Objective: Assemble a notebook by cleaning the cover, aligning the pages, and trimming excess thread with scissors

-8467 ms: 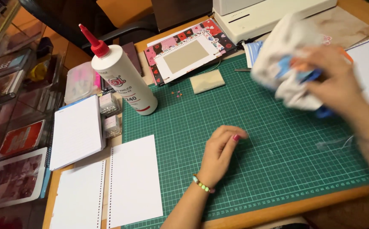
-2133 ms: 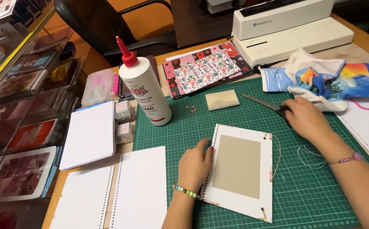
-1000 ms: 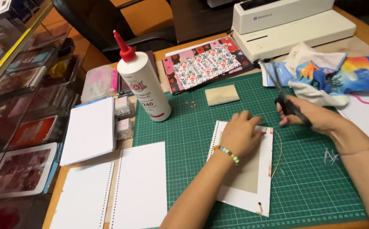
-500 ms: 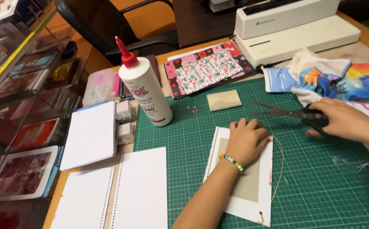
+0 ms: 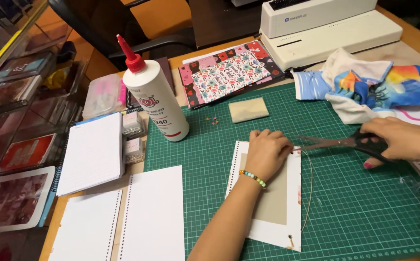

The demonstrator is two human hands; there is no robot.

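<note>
Scissors [image 5: 350, 143] moved closer to held cover [image 5: 273, 203]

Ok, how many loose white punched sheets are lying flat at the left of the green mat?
2. One punched sheet overlaps the cutting mat beside the left hand's forearm; another punched sheet lies left of it. More may be out of view.
</note>
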